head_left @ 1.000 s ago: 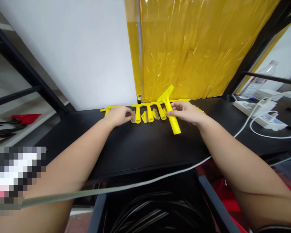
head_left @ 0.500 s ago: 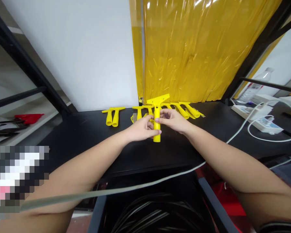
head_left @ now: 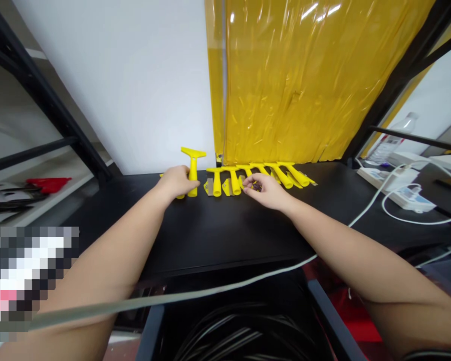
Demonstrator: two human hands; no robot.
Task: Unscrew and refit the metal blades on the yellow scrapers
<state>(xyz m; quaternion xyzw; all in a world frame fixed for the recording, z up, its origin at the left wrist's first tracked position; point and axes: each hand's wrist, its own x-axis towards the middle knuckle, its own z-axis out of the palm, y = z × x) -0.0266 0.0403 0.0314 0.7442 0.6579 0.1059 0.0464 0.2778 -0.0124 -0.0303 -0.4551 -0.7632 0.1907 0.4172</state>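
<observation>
"Yellow, there in the left hand (head_left: 176, 182): what is it?"

"A T-shaped tool (head_left: 193, 168), gripped by its handle between thumb and fingers. The crosspiece points toward the white panel (head_left: 116, 75), the long axis running almost straight forward, over the black tabletop (head_left: 225, 233)."

"And the right hand (head_left: 269, 192)?"

"Fingers loosely curled around small dark bits (head_left: 258, 186), just beside the row of yellow tools (head_left: 235, 186). Both forearms (head_left: 330, 238) reach forward, slanting inward."

We count one left hand (head_left: 174, 181), one right hand (head_left: 266, 190), one clear bottle (head_left: 385, 148) and at least seven yellow T-shaped handles (head_left: 193, 168), some partly hidden.
</observation>
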